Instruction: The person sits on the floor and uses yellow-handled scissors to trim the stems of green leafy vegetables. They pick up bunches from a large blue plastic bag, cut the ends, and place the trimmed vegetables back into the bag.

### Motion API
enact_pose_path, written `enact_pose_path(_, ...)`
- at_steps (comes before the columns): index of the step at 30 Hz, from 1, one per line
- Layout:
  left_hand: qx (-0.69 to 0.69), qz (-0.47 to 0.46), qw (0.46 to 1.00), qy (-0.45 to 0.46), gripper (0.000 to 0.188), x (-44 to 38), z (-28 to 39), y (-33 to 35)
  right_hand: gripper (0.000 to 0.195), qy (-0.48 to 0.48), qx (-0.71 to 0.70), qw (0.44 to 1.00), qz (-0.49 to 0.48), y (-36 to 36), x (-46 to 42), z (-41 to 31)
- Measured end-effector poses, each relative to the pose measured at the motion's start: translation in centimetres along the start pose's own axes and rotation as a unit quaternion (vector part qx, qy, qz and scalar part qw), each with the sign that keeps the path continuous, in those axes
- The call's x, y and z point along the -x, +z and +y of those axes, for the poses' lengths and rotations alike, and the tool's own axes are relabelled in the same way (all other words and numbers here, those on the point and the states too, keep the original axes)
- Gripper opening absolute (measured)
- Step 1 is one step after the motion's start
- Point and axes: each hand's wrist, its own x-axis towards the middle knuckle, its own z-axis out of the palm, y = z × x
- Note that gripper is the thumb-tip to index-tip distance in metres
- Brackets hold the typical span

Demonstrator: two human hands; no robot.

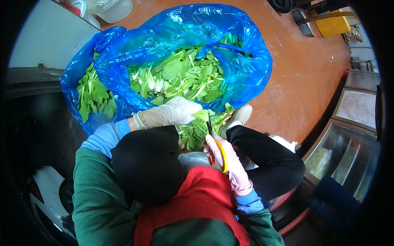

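Note:
My left hand (180, 111), in a whitish glove, is closed around a leafy green vegetable; its pale stem end (201, 115) sticks out to the right. In my right hand (224, 153), gloved in pink, are scissors (222, 156) with yellow and red handles, their blades up at that stem end. How far apart the blades are cannot be told. Beyond my hands lies a large blue plastic bag (184, 21) holding many leafy greens (175, 70). More greens (95, 95) lie in its left part. Loose leaves (192, 133) lie below the stem, between my legs.
My shoe (241, 117) rests on the reddish floor (295, 80) beside the bag. A translucent plastic tub (114, 10) stands at the upper left, near a pale panel (52, 37). Glass-fronted cases (344, 153) line the right side. A yellow container (332, 24) is at the upper right.

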Motion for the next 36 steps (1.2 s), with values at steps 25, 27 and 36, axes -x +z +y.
enact_pose_path(25,-0.081,0.360,0.758,-0.538,0.073,23.7,-12.5,-8.1,0.039,-0.177,0.043,0.973,0.142,-8.7,7.3,-6.5)
enact_pose_path(27,-0.104,0.432,0.733,-0.515,0.063,23.2,-11.5,-8.2,0.038,-0.178,0.067,0.966,0.173,-10.4,7.6,-7.7)
enact_pose_path(36,0.027,0.385,0.909,-0.156,0.026,5.9,-5.1,-5.6,0.039,-0.186,0.059,0.963,0.187,-11.0,6.7,-9.6)
